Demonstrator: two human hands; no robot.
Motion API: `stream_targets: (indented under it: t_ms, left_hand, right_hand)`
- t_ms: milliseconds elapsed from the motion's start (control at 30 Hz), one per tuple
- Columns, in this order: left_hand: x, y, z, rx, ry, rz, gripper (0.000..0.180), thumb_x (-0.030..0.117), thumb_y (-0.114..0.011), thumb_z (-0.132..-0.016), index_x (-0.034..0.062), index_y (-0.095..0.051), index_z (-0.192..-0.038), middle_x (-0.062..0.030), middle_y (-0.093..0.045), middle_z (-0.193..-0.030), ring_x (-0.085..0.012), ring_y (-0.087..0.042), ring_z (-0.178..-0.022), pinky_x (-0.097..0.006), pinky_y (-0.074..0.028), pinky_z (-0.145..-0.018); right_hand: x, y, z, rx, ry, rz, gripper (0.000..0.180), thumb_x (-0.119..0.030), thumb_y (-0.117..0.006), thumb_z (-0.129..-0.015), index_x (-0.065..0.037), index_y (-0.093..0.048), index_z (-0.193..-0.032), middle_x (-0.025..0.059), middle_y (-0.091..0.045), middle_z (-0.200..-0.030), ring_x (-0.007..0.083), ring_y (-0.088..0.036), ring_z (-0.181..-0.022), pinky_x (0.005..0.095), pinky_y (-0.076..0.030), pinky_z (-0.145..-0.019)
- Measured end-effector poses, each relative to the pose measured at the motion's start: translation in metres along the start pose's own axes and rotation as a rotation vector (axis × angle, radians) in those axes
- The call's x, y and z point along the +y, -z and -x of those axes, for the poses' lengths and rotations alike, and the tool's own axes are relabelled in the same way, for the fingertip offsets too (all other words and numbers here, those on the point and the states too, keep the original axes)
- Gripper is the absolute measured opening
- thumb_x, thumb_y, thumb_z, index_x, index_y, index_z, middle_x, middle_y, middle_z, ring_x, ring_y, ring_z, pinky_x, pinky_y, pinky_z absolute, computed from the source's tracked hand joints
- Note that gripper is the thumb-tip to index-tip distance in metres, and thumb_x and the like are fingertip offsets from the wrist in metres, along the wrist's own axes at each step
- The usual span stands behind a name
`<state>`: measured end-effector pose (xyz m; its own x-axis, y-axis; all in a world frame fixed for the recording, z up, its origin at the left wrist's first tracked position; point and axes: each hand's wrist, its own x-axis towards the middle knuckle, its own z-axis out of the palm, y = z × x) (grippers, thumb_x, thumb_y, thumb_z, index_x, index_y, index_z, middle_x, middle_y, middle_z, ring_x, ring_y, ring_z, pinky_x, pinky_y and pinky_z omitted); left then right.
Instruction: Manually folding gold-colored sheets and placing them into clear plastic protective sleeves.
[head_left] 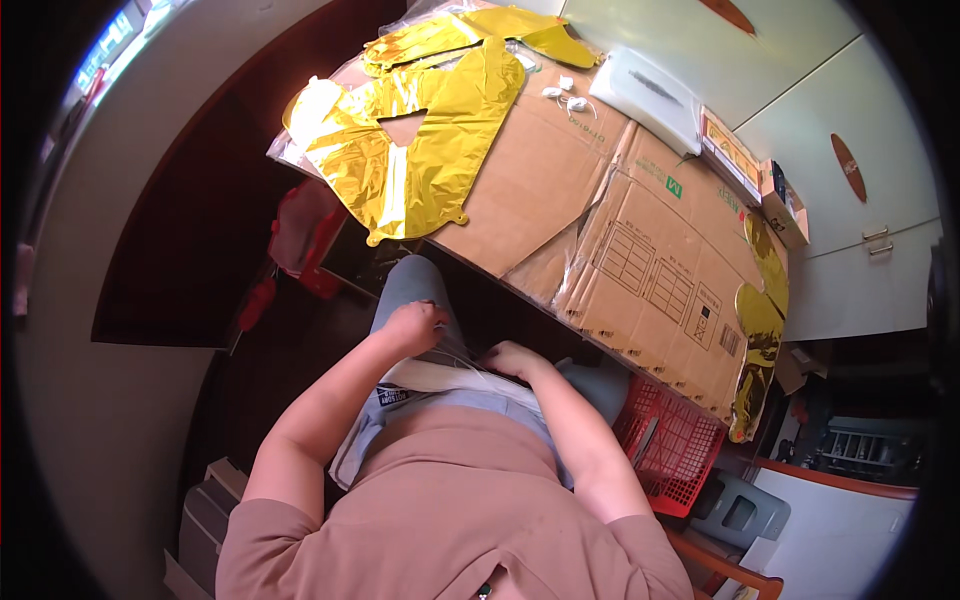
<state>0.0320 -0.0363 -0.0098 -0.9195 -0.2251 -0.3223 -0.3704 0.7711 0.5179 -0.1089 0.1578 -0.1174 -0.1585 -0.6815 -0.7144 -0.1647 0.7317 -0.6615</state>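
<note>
My left hand is over my left thigh, its fingers curled together in a pinch; what they hold is too small to make out. My right hand is lower and to the right, close to my lap, its fingers bent inward and partly hidden. Thin pale strands run between the hands. Below them, a bundle of white cord lies across my lap. Beyond my knees, a flat gold foil balloon with a triangular hole rests on the cardboard-covered table, its lower part overhanging the near edge.
More gold foil lies at the back, and another gold piece at the right edge. Small white items and a white plastic packet are on the cardboard. A red basket stands at my right, near a grey plastic stool.
</note>
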Motion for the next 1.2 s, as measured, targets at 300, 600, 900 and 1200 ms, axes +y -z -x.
stream_targets:
  t_ms: [300,600,900,1200]
  left_hand:
    - [0.074,0.057,0.008,-0.224,-0.358,0.381,0.025,0.017,-0.064,-0.084,0.0027,-0.068,-0.103,-0.0183,-0.066,-0.094,-0.0308,-0.064,-0.089,-0.038,-0.05,-0.079]
    - [0.162,0.17,0.059,0.036,-0.652,0.62,0.009,0.009,-0.067,-0.084,0.0004,-0.07,-0.087,-0.012,-0.064,-0.075,-0.023,-0.062,-0.067,-0.032,-0.049,-0.062]
    - [0.19,0.262,0.076,0.415,-0.515,0.694,0.007,0.0,-0.062,-0.086,0.0,-0.068,-0.087,-0.004,-0.062,-0.074,-0.0075,-0.057,-0.058,-0.021,-0.043,-0.051]
    - [0.174,0.215,0.089,-0.541,-0.69,1.155,0.017,0.013,-0.063,-0.091,-0.003,-0.068,-0.091,-0.0108,-0.067,-0.086,-0.0107,-0.058,-0.065,-0.022,-0.047,-0.055]
  right_hand:
    - [-0.115,0.031,0.147,0.334,0.363,-0.112,0.013,-0.011,-0.065,-0.085,-0.001,-0.07,-0.09,0.0078,-0.066,-0.074,0.0118,-0.06,-0.067,0.0275,-0.049,-0.062]
    - [-0.157,0.043,0.221,0.14,0.945,-0.782,0.056,-0.026,-0.063,-0.092,0.004,-0.043,-0.134,0.0093,-0.055,-0.122,0.0162,-0.053,-0.11,0.0295,-0.041,-0.096]
    - [-0.232,0.074,0.282,0.121,0.937,-0.682,0.028,-0.029,-0.053,-0.098,-0.004,-0.059,-0.109,-0.0013,-0.057,-0.083,0.0065,-0.05,-0.068,0.0225,-0.042,-0.064]
    - [-0.24,0.102,0.287,0.611,1.068,0.034,0.007,-0.008,-0.066,-0.086,-0.001,-0.064,-0.088,0.0088,-0.058,-0.073,0.0178,-0.057,-0.065,0.0271,-0.044,-0.059]
